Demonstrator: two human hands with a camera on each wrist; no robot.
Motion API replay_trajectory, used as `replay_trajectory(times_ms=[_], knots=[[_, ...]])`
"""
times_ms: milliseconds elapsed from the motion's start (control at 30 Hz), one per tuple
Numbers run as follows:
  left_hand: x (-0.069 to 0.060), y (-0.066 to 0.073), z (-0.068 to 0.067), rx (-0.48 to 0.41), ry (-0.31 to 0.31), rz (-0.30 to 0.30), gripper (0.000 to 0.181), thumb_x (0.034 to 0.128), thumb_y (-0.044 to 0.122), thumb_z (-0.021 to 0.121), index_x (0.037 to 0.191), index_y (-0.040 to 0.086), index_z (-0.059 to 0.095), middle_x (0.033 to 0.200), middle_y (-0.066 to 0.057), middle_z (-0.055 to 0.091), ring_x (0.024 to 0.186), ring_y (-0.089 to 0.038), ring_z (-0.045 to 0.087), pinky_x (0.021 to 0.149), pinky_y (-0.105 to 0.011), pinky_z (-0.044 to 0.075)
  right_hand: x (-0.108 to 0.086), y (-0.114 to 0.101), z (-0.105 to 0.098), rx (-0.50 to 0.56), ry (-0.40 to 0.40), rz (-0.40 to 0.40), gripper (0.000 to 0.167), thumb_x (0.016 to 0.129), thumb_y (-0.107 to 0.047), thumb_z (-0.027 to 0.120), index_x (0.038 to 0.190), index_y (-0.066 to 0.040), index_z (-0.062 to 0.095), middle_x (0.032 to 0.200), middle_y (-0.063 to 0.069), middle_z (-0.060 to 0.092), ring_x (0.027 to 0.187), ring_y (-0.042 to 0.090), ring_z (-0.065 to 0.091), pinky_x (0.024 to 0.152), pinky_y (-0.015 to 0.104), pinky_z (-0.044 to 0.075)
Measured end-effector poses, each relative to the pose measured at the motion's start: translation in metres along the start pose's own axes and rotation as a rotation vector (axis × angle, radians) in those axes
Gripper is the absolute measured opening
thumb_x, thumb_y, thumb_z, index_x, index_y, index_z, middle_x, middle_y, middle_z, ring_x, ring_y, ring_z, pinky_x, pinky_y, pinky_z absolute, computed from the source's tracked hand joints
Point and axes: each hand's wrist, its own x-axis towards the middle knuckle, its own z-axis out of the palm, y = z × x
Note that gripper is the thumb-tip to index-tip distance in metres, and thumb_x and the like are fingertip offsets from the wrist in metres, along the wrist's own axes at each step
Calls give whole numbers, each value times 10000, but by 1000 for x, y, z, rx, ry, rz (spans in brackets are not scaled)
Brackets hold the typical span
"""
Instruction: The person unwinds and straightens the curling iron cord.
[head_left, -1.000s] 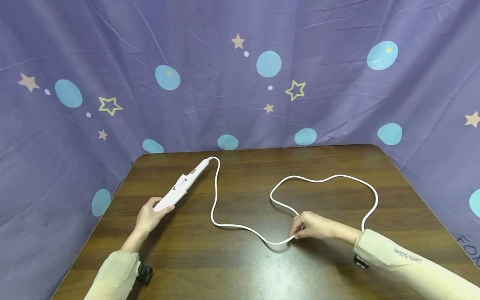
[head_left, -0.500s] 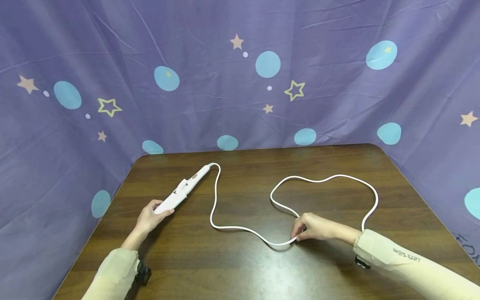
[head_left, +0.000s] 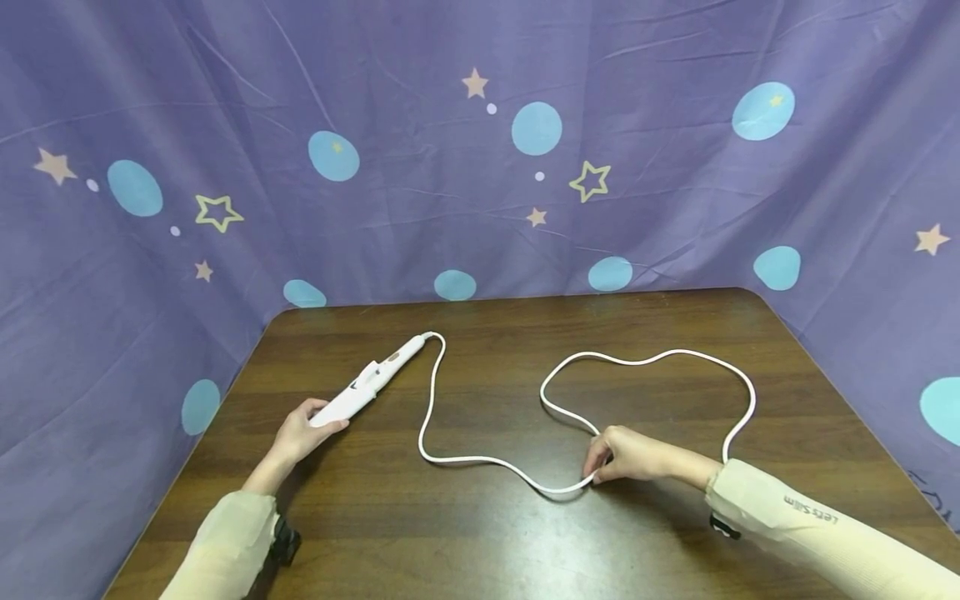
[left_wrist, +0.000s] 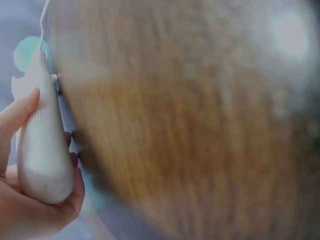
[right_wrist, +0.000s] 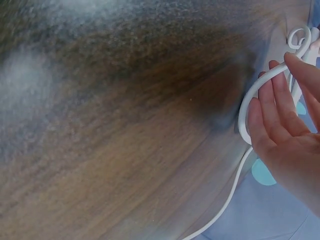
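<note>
My left hand (head_left: 300, 433) grips the wide end of a white hair styling iron (head_left: 367, 385), thumb on one side and fingers on the other. The iron slants up and right, its narrow end with a gold-coloured button pointing away. In the left wrist view the iron's rounded end (left_wrist: 46, 170) rests in the palm. From the narrow end a white cord (head_left: 480, 460) runs down to my right hand (head_left: 626, 452), which pinches it between thumb and fingers close to the tabletop. In the right wrist view the cord (right_wrist: 244, 112) curves past the fingertips.
A further loop of the cord (head_left: 645, 362) lies on the right of the brown wooden table (head_left: 480, 375), passing beneath the right forearm; its plug end is hidden. A purple curtain (head_left: 420, 208) with stars and dots hangs behind the table and along both sides.
The iron's narrow end has come down and slightly nearer, taking the cord there with it. My right hand has shifted very slightly right, still pinching the cord.
</note>
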Motion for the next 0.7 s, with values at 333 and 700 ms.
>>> replay_trajectory(times_ms=[333,700], knots=[[-2,2,-4,104,11,70,504,695,246,728,1047,-67,549,995,-280,572,855,-328,536,701,-391,395,-1,-2,-2,54,13,19,119,697,26,646,810,-2,674,758,58,651,692,87,608,626,215,473],[-12,12,-15,107,108,148,460,781,214,644,1104,-85,511,987,-290,563,926,-400,523,777,-488,374,-3,-8,-18,71,103,23,121,750,13,620,858,64,643,805,130,640,754,83,591,687,281,485]])
